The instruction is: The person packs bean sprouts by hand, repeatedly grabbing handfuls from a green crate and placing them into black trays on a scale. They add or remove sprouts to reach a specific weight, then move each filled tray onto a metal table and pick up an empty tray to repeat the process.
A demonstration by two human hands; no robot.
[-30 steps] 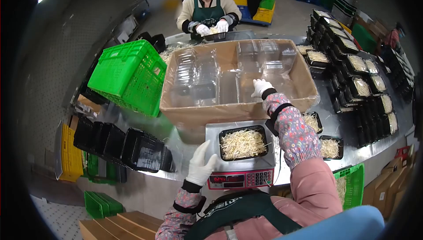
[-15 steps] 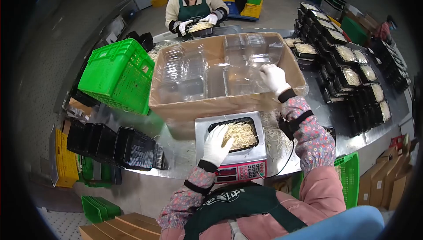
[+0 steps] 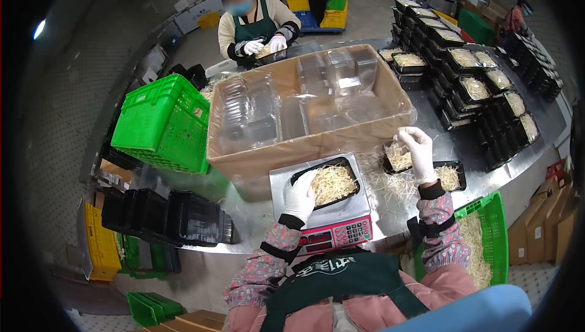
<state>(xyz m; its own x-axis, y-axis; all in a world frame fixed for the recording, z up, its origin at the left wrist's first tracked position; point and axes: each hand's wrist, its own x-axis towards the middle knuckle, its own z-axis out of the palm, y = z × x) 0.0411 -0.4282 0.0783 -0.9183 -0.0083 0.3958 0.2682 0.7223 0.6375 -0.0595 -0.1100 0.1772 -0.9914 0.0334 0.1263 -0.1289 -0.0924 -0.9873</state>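
A black plastic tray filled with pale bean sprouts rests on a digital scale in front of me. My left hand, in a white glove, grips this tray's left side, with fingers at the sprouts. My right hand, also gloved, is right of the scale, fingers pinched above a smaller-looking tray of sprouts. Its fingertips appear to hold a clear plastic lid, though the edges are hard to make out. Another sprout-filled tray sits beside my right wrist.
A cardboard box of clear lids stands behind the scale. Left are a green crate and stacked black trays. Filled trays are piled right. A co-worker handles a tray opposite. A green basket holds sprouts.
My right hand has left the lid box and moved down and right, over the tray beside the scale. My left hand has shifted from over the sprouts toward the tray's left edge.
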